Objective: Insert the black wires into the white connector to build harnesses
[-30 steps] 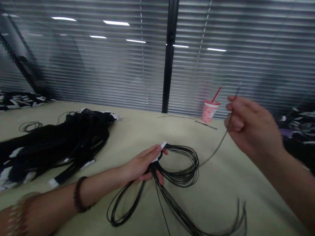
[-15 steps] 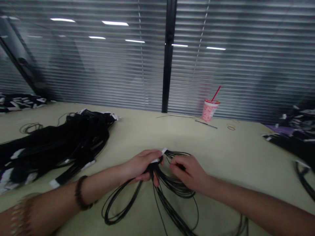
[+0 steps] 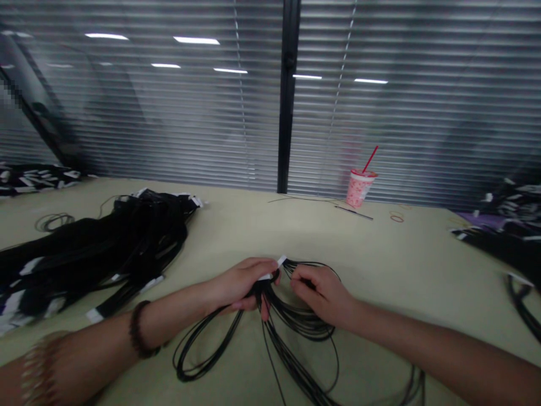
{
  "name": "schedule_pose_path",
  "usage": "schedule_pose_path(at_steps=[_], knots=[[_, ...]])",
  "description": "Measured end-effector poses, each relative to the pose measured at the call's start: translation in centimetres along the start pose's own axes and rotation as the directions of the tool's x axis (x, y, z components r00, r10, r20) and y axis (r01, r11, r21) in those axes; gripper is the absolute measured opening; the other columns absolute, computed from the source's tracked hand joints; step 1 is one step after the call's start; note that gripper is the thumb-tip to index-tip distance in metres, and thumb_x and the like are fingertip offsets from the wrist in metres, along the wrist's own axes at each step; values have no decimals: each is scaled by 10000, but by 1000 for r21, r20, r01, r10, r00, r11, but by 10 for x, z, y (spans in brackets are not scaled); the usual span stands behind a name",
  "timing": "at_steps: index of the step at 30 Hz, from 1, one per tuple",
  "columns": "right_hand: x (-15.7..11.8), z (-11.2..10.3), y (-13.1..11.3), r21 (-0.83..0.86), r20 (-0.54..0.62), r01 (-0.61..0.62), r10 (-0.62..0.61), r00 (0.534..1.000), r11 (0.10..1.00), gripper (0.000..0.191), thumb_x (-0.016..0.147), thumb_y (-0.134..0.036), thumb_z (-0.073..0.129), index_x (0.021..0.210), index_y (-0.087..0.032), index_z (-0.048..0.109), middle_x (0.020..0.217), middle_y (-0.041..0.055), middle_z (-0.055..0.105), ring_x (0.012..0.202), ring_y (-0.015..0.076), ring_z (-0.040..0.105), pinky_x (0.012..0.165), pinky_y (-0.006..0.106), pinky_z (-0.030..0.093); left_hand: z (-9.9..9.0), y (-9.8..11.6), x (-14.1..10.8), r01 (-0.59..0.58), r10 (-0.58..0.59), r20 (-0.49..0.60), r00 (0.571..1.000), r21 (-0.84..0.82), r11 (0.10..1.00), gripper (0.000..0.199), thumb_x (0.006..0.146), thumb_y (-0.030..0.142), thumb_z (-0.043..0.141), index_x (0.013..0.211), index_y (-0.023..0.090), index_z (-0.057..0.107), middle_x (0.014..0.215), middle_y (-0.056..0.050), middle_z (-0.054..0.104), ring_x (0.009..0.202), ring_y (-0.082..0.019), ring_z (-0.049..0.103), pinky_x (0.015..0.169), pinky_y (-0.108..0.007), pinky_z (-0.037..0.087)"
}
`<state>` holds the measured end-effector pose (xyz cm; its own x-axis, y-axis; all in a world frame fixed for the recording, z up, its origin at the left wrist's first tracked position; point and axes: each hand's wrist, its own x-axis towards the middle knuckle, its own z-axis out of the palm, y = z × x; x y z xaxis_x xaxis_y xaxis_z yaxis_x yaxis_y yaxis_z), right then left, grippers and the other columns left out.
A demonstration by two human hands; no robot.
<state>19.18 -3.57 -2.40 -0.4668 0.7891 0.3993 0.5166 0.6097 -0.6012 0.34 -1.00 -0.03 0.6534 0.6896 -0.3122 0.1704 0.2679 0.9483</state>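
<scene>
A bundle of thin black cables (image 3: 291, 361) is gathered over the table in front of me, its loops hanging toward the near edge. My left hand (image 3: 243, 285) is closed around the bundle, thumb on top beside white labels or ends (image 3: 282, 261). Just to the right, my right hand (image 3: 321, 293) is closed with thumb and forefinger pinched together. Cable strands pass behind and below its curled fingers. Whether a strand lies inside that pinch is hidden.
A large heap of black cables with white ends (image 3: 139, 237) lies at left, with a small coil (image 3: 54, 221) beyond it. Toward the window blinds stand a pink cup with a red straw (image 3: 360, 189), a pen (image 3: 354, 212) and rubber bands (image 3: 397, 217). More black cables (image 3: 499, 245) lie at right.
My right hand has shifted very slightly, and a thin cable loop now shows above and behind it. My left hand keeps its hold on the bundle.
</scene>
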Motion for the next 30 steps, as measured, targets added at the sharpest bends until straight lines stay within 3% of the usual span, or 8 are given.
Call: schedule_pose_path(at_steps=[10,17,30], knots=[[1,-3,-4,51,5,-51,51,999,997,150,785,-132,421,651,-158,483,537,-55,411,504,55,381,485,160,283,2,4,-1,20,-20,6,1000,34,999,320,822,441,320,792,162,475,388,2,550,208,-52,309,240,-141,99],[-3,-1,-6,112,-122,-87,101,987,990,105,703,-123,489,627,-137,559,524,-36,479,475,56,397,447,157,295,1,3,-2,13,-14,41,999,23,1000,312,820,440,329,808,165,476,448,13,567,204,-34,290,250,-147,113],[-3,-1,-6,54,-215,-83,93,972,995,137,689,-134,514,613,-136,627,536,-7,566,488,76,471,468,175,337,1,2,-1,26,-27,18,999,55,998,344,814,469,330,814,156,474,378,20,527,233,-70,395,241,-143,96]])
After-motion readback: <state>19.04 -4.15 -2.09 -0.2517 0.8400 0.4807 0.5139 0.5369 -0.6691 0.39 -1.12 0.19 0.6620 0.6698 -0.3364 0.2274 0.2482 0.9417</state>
